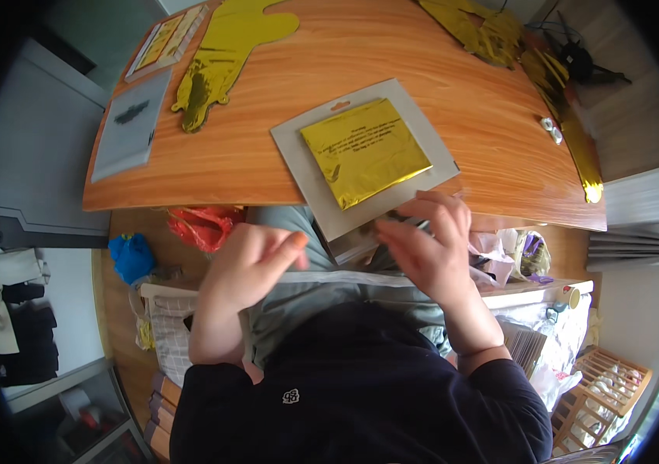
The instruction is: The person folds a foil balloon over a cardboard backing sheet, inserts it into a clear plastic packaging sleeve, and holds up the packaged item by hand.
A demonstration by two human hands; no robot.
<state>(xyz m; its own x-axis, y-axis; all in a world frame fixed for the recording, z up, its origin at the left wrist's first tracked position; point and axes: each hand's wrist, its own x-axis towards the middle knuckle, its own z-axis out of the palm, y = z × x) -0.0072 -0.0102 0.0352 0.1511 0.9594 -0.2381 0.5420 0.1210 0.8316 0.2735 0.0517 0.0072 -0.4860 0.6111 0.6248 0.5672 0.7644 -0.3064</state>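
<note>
A folded gold foil sheet (368, 151) with dark print lies on a grey backing card (295, 151) that has a hanging slot. The card is tilted on the wooden table (260, 166), and its near corner juts past the front edge. My right hand (431, 243) hovers beside the card's near right side, fingers bent and apart. I see nothing held in it, though a small dark shape shows behind its fingers. Left of the card's near corner is my left hand (248, 267), loosely curled with the thumb apart, apparently holding nothing. Its inner fingers are partly hidden.
A gold foil balloon (221, 62) lies flat at the far left, near a flat box (165, 42) and a clear plastic sleeve (132, 124). More gold foil (492, 39) runs down the right side past a small white object (551, 130). Below are red (204, 224) and blue bags (131, 259).
</note>
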